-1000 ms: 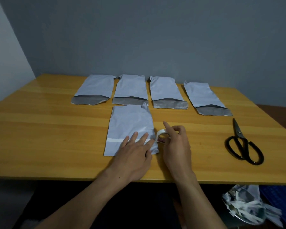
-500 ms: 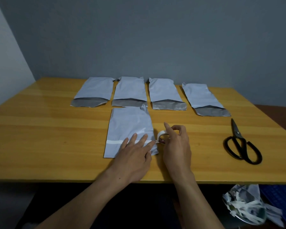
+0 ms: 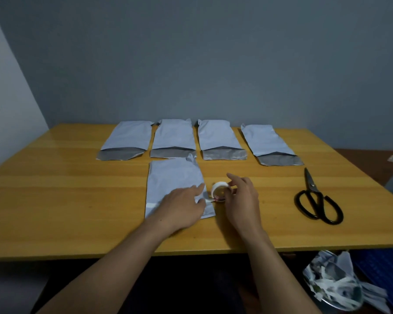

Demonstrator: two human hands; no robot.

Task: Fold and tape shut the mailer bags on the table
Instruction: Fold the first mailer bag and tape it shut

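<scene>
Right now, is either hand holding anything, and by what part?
The right hand grips the tape roll by its outer rim. The left hand holds nothing, pressing flat on the bag.

**Desk:** What does the room give us?

**Photographer:** A plain grey-blue back wall fills the upper half of the frame. At far left, a paler side wall meets it in a corner.

**Desk:** Furniture?

**Photographer:** One wide wooden table, honey-yellow with visible grain and a faint sheen, runs almost edge to edge. Its near edge crosses the lower frame, with deep shadow beneath it.

**Desk:** Floor?

**Photographer:** A strip of reddish-brown floor shows past the table's far right corner.

**Desk:** Light?

**Photographer:** Dim and even, with soft shadows.
</scene>
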